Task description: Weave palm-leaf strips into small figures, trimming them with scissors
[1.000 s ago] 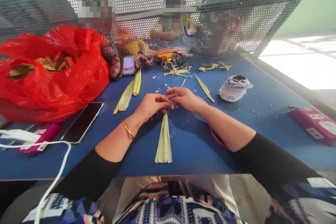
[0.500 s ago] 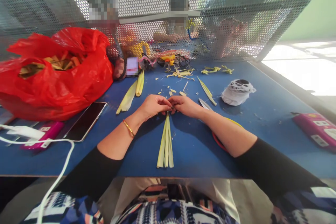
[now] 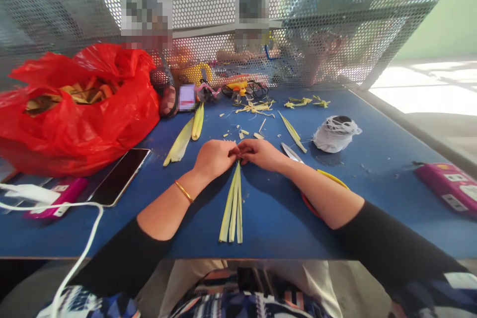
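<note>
Both hands meet over the middle of the blue table. My left hand is closed, its fingertips pinched at the top of a bundle of pale green leaf strips. My right hand is closed too, its fingers pressed against the left fingertips at the same gathered end. The strips fan out toward the table's front edge. What exactly lies between the fingertips is hidden. Under and beside my right forearm lie scissors with a yellow and red handle. Small leaf scraps lie just beyond my hands.
A red plastic bag of husks fills the left, near a phone and a magenta power strip with a white cable. Husk leaves lie ahead. At right are a white-wrapped roll and another power strip. A perforated screen stands behind.
My left hand has rolled over, its back now turned more upward and its fingers curled in. The free ends of the strips have shifted slightly left.
</note>
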A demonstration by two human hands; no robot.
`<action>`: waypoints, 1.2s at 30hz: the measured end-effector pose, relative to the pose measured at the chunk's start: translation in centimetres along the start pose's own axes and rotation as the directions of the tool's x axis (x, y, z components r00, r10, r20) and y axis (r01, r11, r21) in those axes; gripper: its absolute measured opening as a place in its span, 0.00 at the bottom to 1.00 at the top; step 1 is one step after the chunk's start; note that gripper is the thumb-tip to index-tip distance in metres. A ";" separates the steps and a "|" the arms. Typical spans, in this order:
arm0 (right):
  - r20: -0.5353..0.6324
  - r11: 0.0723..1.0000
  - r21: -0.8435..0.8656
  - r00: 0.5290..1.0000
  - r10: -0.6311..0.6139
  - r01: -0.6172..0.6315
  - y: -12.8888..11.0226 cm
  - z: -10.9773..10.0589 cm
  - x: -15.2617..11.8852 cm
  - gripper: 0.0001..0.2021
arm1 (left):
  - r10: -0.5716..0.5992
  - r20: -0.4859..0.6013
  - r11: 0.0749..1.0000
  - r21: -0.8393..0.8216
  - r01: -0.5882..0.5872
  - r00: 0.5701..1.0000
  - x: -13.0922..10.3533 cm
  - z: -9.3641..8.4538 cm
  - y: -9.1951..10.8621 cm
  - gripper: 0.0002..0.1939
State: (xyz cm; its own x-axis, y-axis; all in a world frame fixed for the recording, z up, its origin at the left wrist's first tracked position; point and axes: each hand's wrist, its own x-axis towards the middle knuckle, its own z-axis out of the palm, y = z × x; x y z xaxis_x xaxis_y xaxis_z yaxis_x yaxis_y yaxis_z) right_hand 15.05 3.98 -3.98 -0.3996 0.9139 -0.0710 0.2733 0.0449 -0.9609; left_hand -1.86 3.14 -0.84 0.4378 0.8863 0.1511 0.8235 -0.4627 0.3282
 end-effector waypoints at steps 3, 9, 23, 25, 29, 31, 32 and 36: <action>0.002 1.000 0.004 1.000 -0.008 0.008 -0.1 0.1 0.0 0.08 | 0.028 0.012 0.988 0.153 -0.029 1.000 -0.2 0.2 0.5 0.11; -0.026 1.000 0.007 1.000 -0.008 0.008 -0.2 0.1 0.0 0.13 | 0.044 -0.031 0.966 0.255 -0.035 0.999 0.1 1.3 0.0 0.13; -0.188 0.989 0.090 0.974 0.130 -0.115 -1.5 0.3 -0.5 0.07 | -0.024 -0.241 0.984 -0.176 -0.019 0.970 -0.3 1.6 0.2 0.05; -0.219 0.984 0.107 0.962 0.166 -0.145 -1.9 0.4 -0.6 0.08 | -0.057 -0.230 0.977 -0.214 0.006 0.972 -0.2 1.6 0.1 0.05; -0.213 0.981 0.111 0.960 0.180 -0.159 -2.1 0.1 -0.7 0.09 | -0.105 -0.141 0.943 -0.329 0.054 0.984 0.3 1.4 -0.7 0.04; -0.176 0.983 0.095 0.970 0.170 -0.156 -1.9 -0.1 -0.6 0.08 | -0.096 -0.083 0.915 -0.401 0.054 0.992 0.7 1.3 -1.4 0.04; -0.151 0.985 0.082 0.975 0.161 -0.150 -1.7 -0.3 -0.6 0.08 | -0.087 -0.057 0.895 -0.442 0.053 0.995 0.9 1.3 -1.7 0.04; -0.031 0.992 0.040 0.992 0.124 -0.123 -1.4 -0.8 -0.5 0.06 | -0.091 0.071 0.770 -0.627 0.115 0.993 1.3 1.2 -2.7 0.03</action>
State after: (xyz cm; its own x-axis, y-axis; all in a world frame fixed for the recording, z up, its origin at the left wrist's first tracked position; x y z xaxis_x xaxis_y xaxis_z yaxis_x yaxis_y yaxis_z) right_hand 15.57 3.76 -2.40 -0.3348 0.9246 -0.1815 0.2848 -0.0843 -0.9549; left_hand -3.08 5.56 -2.62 0.3854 0.9212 0.0542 0.4582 -0.2420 0.8552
